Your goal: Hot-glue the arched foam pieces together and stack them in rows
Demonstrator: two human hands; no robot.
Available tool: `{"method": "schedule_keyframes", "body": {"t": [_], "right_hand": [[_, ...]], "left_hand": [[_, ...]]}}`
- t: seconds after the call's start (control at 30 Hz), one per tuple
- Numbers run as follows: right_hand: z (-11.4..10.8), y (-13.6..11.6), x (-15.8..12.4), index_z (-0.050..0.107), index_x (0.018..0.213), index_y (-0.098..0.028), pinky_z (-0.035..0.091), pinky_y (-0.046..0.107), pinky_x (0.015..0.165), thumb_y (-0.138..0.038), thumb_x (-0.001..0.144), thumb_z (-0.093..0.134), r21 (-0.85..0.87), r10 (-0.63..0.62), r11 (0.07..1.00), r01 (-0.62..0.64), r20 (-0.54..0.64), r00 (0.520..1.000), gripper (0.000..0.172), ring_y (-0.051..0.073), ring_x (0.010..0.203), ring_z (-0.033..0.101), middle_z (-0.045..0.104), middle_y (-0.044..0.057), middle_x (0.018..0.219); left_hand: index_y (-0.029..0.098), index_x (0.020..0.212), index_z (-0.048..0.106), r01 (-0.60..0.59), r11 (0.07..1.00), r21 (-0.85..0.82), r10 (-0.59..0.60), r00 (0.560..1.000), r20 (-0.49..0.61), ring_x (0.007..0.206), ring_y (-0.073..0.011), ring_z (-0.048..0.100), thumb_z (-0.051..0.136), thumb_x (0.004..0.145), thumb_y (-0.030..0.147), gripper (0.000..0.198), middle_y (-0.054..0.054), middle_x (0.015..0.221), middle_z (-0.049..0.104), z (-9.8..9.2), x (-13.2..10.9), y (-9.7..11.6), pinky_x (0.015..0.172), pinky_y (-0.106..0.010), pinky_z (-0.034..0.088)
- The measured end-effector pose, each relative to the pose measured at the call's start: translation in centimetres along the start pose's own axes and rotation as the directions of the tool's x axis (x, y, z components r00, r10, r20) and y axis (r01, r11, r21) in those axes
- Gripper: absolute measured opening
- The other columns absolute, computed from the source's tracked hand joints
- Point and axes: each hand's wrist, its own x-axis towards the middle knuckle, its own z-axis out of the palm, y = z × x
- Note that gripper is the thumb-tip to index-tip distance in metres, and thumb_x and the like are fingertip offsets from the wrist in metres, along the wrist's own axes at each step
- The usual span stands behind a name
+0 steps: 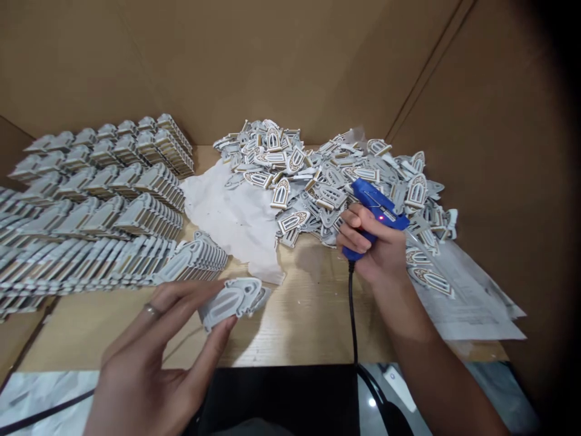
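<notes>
Between the thumb and fingers of my left hand (158, 351) is a small grey-white arched window piece (231, 300), held above the front of the table; it looks like more than one layer thick. My right hand (374, 242) is wrapped round a blue glue gun (379, 206) with a lit red light and a black cord (351, 315) hanging from its grip. Behind the glue gun lies a loose heap of arched window pieces (318, 175), some with gold trim showing. A short leaning row of such pieces (197, 260) stands just beyond my left hand.
Tight stacks of window pieces (91, 206) fill the table's left side. White paper (222, 206) lies by the heap, and more printed sheets (467, 303) are at the right. Cardboard walls (272, 60) enclose the wooden table (313, 315) at the back and sides.
</notes>
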Motion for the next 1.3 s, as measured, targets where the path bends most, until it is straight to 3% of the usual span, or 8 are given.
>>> {"method": "schedule_keyframes", "body": {"t": [0.17,0.6,1.3], "right_hand": [[0.1,0.0,-0.1,0.052,0.070,-0.018,0.033,0.015,0.040,-0.017,0.071,0.088,-0.033,0.029,0.999,-0.029,0.014,0.999,0.036,0.002,0.046,0.031,0.052,-0.006,0.067],[0.0,0.2,0.0,0.052,0.071,-0.019,0.027,0.018,0.040,-0.017,0.075,0.083,-0.084,0.033,0.996,-0.030,0.035,0.999,0.031,0.006,0.052,0.029,0.045,-0.004,0.068],[0.2,0.1,-0.1,0.052,0.071,-0.020,0.022,0.023,0.041,-0.018,0.071,0.083,-0.120,0.036,0.992,-0.031,0.034,0.999,0.031,0.008,0.054,0.027,0.040,-0.005,0.067]], "left_hand": [[0.031,0.124,0.066,-0.025,1.000,0.006,0.024,0.996,0.087,0.114,-0.0252,0.062,0.068,0.095,0.031,0.029,-0.003,0.121,0.065,0.1,-0.2,-1.1,0.095,-0.039,0.050],[0.027,0.129,0.061,-0.117,0.993,-0.006,0.116,0.973,0.201,0.125,-0.0271,0.058,0.065,0.096,0.022,0.034,-0.006,0.132,0.062,0.9,0.4,-1.9,0.107,-0.043,0.047],[0.027,0.133,0.059,-0.078,0.996,-0.039,0.085,0.968,0.236,0.127,-0.0284,0.057,0.066,0.095,0.023,0.039,-0.007,0.132,0.062,1.9,0.6,-2.3,0.108,-0.046,0.049]]}}
